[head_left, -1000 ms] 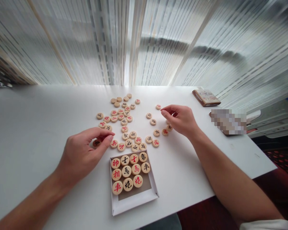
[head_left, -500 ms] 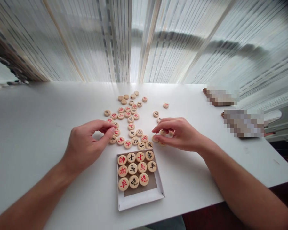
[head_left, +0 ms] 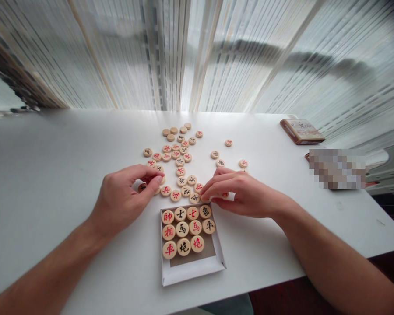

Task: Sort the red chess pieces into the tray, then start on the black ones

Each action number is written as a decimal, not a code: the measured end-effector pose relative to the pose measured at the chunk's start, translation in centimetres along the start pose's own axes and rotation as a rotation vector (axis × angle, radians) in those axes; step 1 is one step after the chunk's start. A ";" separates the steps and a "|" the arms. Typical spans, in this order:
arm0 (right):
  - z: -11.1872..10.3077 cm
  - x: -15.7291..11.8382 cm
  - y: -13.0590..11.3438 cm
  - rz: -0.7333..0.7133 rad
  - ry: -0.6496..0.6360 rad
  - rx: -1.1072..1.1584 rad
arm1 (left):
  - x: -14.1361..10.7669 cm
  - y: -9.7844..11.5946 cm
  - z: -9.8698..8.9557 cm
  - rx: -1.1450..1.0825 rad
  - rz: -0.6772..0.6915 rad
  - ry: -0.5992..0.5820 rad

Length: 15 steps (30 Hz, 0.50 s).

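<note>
Wooden Chinese chess pieces (head_left: pixel 175 195) with red or black characters lie loosely in front of me. My left hand (head_left: pixel 128 192) is at their left side, thumb and forefinger pinched together over the pieces; what is between the tips is hidden. A dark-marked piece (head_left: pixel 142 188) shows in the gap of that hand. My right hand (head_left: pixel 243 190) reaches in from the right, palm down, thumb and fingers apart at a piece by the box's far edge. Nearer me stands a shallow white box (head_left: pixel 194 276) with several pieces in rows, faces up.
Several pieces lie face down (head_left: pixel 170 137) at the far side of the group. A lone red-marked piece (head_left: pixel 228 142) sits to the right. A flat brown box (head_left: pixel 302 131) is at the far right, with a blurred-out object nearer. Striped curtains hang behind the white table.
My right hand has moved left and slightly nearer, towards the box's far edge. My left hand has shifted slightly right, and a dark-marked piece now shows in its gap.
</note>
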State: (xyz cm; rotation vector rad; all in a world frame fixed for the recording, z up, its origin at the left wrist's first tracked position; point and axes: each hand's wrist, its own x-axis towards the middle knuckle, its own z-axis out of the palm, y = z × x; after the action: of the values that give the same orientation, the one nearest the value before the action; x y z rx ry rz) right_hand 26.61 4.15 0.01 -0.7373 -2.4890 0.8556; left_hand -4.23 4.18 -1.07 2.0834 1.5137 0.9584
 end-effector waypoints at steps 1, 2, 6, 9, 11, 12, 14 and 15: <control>0.0 0.0 0.0 0.005 -0.009 0.001 | 0.0 0.0 0.0 -0.001 -0.001 0.000; 0.1 0.0 -0.1 0.010 -0.013 0.000 | 0.0 0.0 0.0 -0.002 -0.001 0.000; 0.3 -0.1 0.0 0.029 -0.026 -0.062 | 0.0 0.1 0.1 -0.010 -0.001 -0.006; 0.2 -0.3 0.0 0.059 -0.058 -0.097 | 0.0 0.2 0.1 -0.015 -0.003 -0.006; 0.1 -0.4 0.0 0.076 -0.074 -0.108 | 0.0 0.2 0.1 -0.015 -0.006 -0.004; 0.0 -0.5 -0.1 0.082 -0.078 -0.119 | 0.0 0.3 0.1 -0.014 -0.006 -0.002; -0.2 -0.5 -0.2 0.092 -0.075 -0.143 | 0.0 0.3 0.1 -0.011 -0.006 -0.002; -0.3 -0.5 -0.3 0.095 -0.073 -0.152 | 0.0 0.3 0.1 -0.010 -0.005 -0.002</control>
State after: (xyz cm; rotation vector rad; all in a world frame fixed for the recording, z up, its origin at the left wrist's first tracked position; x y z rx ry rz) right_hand 27.06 3.78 0.27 -0.8960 -2.6243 0.7442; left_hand -3.94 4.12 -0.91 2.0721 1.5086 0.9598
